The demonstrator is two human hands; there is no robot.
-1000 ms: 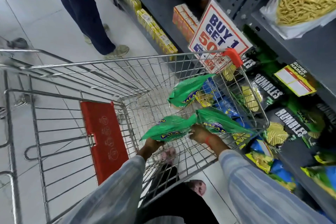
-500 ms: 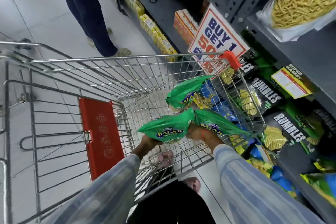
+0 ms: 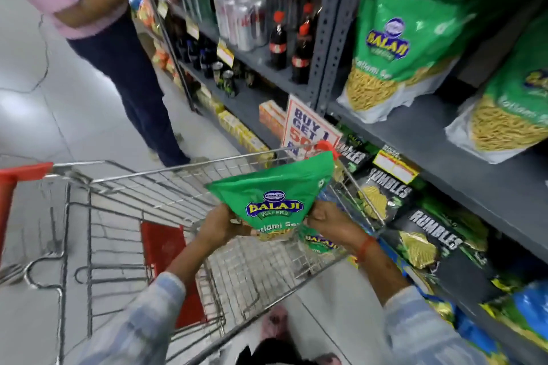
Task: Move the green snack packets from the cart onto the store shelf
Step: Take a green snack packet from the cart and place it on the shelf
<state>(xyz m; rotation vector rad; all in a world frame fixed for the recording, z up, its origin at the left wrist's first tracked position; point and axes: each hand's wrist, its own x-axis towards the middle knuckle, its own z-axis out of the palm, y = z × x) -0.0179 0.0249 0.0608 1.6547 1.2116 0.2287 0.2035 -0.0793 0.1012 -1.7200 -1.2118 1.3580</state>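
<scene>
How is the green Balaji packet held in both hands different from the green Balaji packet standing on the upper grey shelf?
The held green Balaji packet is up over the wire cart, tilted, gripped by the left hand and right hand. The shelved green Balaji packet stands upright, untouched, its clear lower part showing yellow sev. Both share green tops and the Balaji logo.

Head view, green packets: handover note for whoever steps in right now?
Left hand: grips the lower left edge of the raised green packet.
Right hand: grips that packet's lower right edge; a second green packet hangs just below it, apparently in the same hand.
Both packets are held above the cart basket, not yet at the shelf.
Done: two matching green packets already stand on that shelf, one at, the other at.
Left: place the held packets beside them. Whether more remain in the cart cannot be told.
</scene>
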